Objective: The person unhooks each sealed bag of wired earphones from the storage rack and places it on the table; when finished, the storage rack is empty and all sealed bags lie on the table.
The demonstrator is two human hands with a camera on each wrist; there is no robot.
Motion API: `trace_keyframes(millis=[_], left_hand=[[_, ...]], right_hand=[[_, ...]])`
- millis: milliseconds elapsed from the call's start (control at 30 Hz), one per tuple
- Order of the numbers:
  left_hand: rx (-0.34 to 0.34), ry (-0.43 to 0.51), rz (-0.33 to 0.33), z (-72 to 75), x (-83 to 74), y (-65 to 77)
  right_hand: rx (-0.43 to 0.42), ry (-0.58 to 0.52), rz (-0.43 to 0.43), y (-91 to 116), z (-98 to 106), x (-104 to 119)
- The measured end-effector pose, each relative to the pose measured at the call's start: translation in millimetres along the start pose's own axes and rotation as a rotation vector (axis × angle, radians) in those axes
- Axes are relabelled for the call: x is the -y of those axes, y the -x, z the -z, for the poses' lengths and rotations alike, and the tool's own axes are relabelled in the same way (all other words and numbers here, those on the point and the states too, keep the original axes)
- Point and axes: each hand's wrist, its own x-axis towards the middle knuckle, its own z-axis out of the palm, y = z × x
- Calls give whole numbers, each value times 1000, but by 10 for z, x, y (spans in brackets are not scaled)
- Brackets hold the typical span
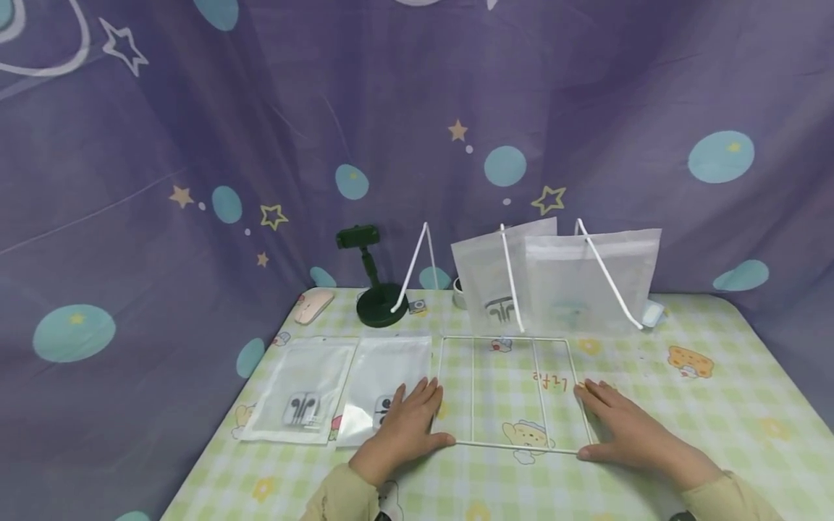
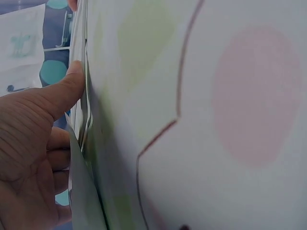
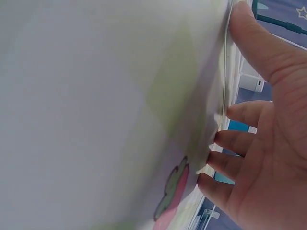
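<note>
A white wire frame lies flat on the checked tablecloth. My left hand rests at its left side, thumb at the near corner, fingers extended forward. On the opposite side my right hand touches the frame with spread fingers. The left wrist view has the left thumb low against the cloth; the right wrist view shows right-hand fingertips on it. A clear zip bag with earphones lies partly under my left hand. Another zip bag, also with earphones, lies left of it.
White wire prongs rise behind the frame. Two zip bags, a left one and a right one, hang there. Farther back stand a dark phone stand, a pink mouse and a partly hidden white cup.
</note>
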Motion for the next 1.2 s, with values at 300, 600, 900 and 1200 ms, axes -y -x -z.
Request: trace_keyframes(millis=[300, 600, 900, 1200], left_hand=[[8, 37, 8, -20, 17, -8], [-3, 39, 4, 8, 8, -12], [5, 50, 18, -3, 12, -3], [-12, 57, 18, -22, 8, -1]], right_hand=[[45, -30, -33, 12, 171, -34], [-33, -111, -124, 71, 521, -215], [-265, -84, -179, 57, 868, -316], [-417, -261, -303, -36, 1126, -367]])
